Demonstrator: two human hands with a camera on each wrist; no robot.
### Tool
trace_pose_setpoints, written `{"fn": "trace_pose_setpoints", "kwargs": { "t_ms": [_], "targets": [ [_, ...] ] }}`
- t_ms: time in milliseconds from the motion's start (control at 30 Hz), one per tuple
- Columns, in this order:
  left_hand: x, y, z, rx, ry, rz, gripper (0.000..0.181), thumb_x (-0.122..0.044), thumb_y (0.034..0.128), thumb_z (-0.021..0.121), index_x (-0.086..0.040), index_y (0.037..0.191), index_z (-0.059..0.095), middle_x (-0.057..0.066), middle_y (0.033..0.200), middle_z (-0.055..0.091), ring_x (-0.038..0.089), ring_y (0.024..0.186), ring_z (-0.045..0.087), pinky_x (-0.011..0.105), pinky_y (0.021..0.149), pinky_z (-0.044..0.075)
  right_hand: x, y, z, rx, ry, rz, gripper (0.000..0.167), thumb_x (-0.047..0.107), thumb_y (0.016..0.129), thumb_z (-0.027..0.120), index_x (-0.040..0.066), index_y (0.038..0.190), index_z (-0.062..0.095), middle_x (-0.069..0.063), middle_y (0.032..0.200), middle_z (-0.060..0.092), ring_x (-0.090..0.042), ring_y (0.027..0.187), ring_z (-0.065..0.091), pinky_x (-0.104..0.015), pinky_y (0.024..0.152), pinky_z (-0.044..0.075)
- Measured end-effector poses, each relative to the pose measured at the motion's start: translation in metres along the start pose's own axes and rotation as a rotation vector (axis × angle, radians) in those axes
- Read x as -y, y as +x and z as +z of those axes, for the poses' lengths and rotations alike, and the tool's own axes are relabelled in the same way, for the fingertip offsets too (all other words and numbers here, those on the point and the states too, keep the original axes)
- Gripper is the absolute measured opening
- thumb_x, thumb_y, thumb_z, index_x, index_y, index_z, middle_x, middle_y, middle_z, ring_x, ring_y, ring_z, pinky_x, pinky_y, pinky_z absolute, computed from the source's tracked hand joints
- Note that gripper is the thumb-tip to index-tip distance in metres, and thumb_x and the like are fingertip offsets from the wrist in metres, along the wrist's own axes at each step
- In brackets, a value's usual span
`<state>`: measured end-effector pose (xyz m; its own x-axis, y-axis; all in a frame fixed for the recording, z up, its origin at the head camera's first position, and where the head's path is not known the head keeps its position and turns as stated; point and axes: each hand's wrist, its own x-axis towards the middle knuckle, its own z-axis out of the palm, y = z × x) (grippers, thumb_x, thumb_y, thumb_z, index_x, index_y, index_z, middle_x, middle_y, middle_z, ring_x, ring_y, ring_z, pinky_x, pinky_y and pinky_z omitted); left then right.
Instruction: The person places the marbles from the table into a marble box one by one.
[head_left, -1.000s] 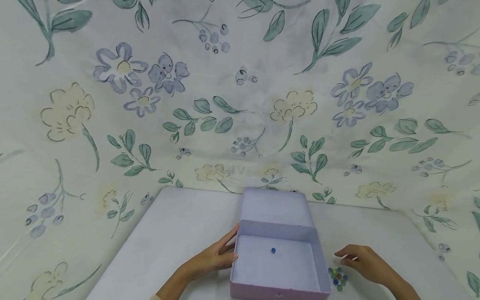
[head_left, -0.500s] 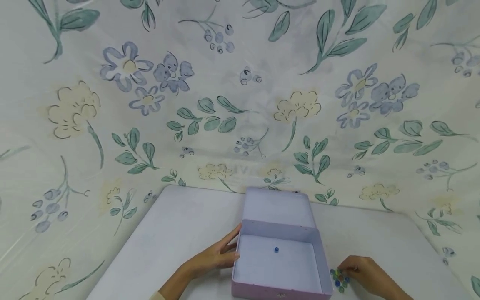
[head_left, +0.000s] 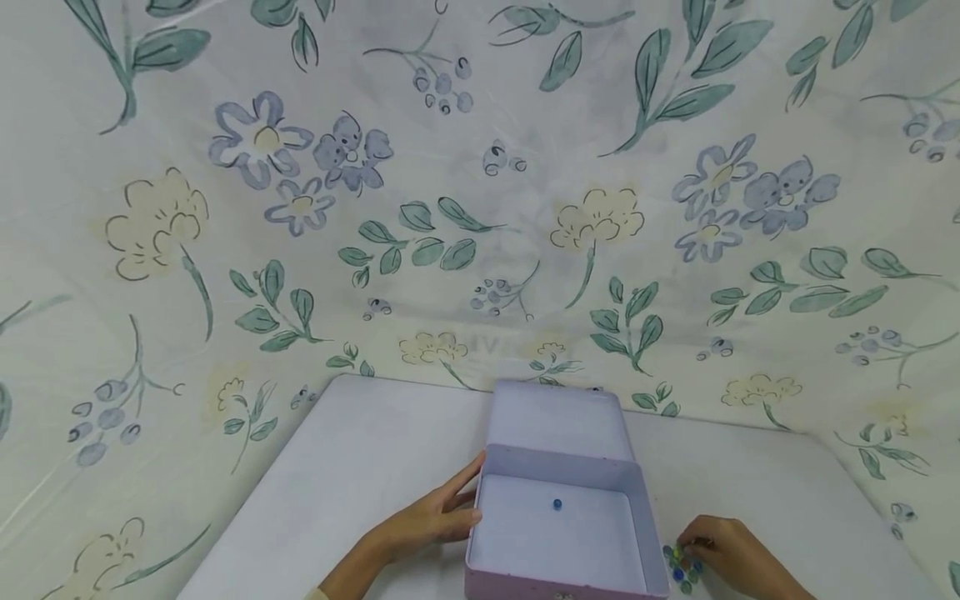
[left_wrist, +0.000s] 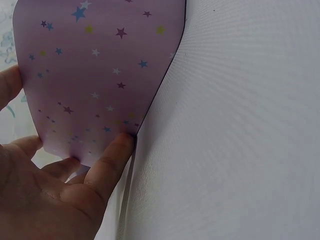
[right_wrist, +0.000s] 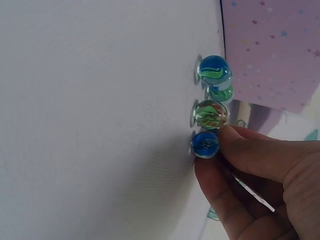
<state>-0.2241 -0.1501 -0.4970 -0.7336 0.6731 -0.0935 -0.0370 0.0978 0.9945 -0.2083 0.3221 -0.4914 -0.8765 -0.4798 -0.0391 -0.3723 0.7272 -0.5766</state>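
White table (head_left: 367, 458), floral backdrop (head_left: 450, 183); right grip (head_left: 726, 548) round marble (right_wrist: 205, 145), left grip (head_left: 427, 523) spread against box (head_left: 551, 546)

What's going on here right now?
A person's left hand rests its fingertips against the side of an open, star-patterned purple box, its lid laid back. The right hand pinches a blue glass marble at a cluster of marbles on the white table, beside the box. A single blue marble lies inside.
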Motion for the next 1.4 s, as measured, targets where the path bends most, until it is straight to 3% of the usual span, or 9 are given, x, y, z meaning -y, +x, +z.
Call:
{"fn": "trace_pose_setpoints", "kwargs": {
  "t_ms": [233,400,500,667,767,1067,1233,1400],
  "targets": [
    [0.000,-0.001,-0.001,-0.007,0.001,0.002,0.077,-0.026,0.1035,0.053,-0.038,0.161,0.003,0.007,0.170,-0.008,0.050,0.152,0.005,0.057,0.110,0.043,0.004,0.000,0.000,-0.065,-0.082,0.003,0.006,0.006,0.085,0.073,0.011,0.089,0.074,0.002,0.086,0.075,0.000,0.078,0.066,-0.020,0.069,0.057],
    [0.000,-0.001,0.000,-0.013,-0.001,-0.009,0.077,-0.027,0.1030,0.054,-0.040,0.160,0.004,0.007,0.170,-0.008,0.050,0.152,0.006,0.058,0.109,0.043,0.003,-0.002,-0.003,-0.084,-0.076,0.011,0.009,0.004,0.084,0.074,0.011,0.090,0.074,0.003,0.088,0.073,0.001,0.078,0.066,-0.018,0.068,0.056],
    [0.000,-0.002,0.000,-0.019,-0.002,-0.020,0.077,-0.028,0.1030,0.054,-0.040,0.160,0.004,0.007,0.170,-0.008,0.051,0.152,0.006,0.059,0.109,0.043,0.002,-0.001,-0.002,-0.123,-0.065,-0.064,0.011,0.000,0.082,0.074,0.009,0.089,0.075,0.000,0.086,0.073,0.003,0.078,0.065,-0.017,0.067,0.057],
    [-0.001,-0.003,0.001,-0.018,0.000,-0.023,0.077,-0.029,0.1030,0.054,-0.038,0.161,0.003,0.006,0.170,-0.008,0.050,0.152,0.006,0.059,0.109,0.043,0.001,0.000,0.000,-0.277,-0.057,-0.255,0.019,-0.009,0.078,0.076,0.008,0.087,0.074,-0.003,0.083,0.072,0.007,0.079,0.063,-0.015,0.063,0.056],
    [-0.001,-0.003,0.001,-0.018,0.003,-0.022,0.077,-0.029,0.1029,0.054,-0.038,0.161,0.003,0.006,0.170,-0.008,0.049,0.153,0.006,0.059,0.109,0.043,0.001,0.001,-0.003,-0.335,-0.047,-0.327,0.021,-0.012,0.076,0.076,0.005,0.087,0.074,-0.005,0.083,0.071,0.007,0.079,0.064,-0.014,0.062,0.056],
    [0.000,-0.002,0.001,-0.022,-0.004,-0.026,0.078,-0.027,0.1030,0.054,-0.037,0.161,0.003,0.005,0.170,-0.007,0.048,0.153,0.006,0.059,0.109,0.043,0.019,0.011,-0.020,-0.276,-0.001,-0.303,0.017,-0.008,0.082,0.073,0.005,0.092,0.074,-0.005,0.087,0.072,0.007,0.083,0.065,-0.012,0.069,0.057],
    [0.001,-0.003,0.001,-0.032,-0.003,-0.028,0.078,-0.027,0.1028,0.054,-0.037,0.161,0.004,0.005,0.170,-0.007,0.049,0.153,0.006,0.059,0.109,0.044,0.035,0.023,-0.028,-0.258,0.007,-0.321,0.020,-0.006,0.083,0.073,0.011,0.094,0.074,-0.003,0.090,0.072,0.006,0.085,0.065,-0.014,0.070,0.058],
    [-0.001,-0.002,0.002,-0.021,-0.006,-0.021,0.078,-0.027,0.1033,0.053,-0.037,0.161,0.002,0.006,0.170,-0.008,0.048,0.153,0.006,0.057,0.110,0.043,0.055,0.037,-0.039,-0.239,-0.001,-0.359,0.019,-0.006,0.083,0.073,0.008,0.096,0.074,-0.003,0.092,0.072,0.001,0.086,0.067,-0.018,0.070,0.059]
  ]
}}
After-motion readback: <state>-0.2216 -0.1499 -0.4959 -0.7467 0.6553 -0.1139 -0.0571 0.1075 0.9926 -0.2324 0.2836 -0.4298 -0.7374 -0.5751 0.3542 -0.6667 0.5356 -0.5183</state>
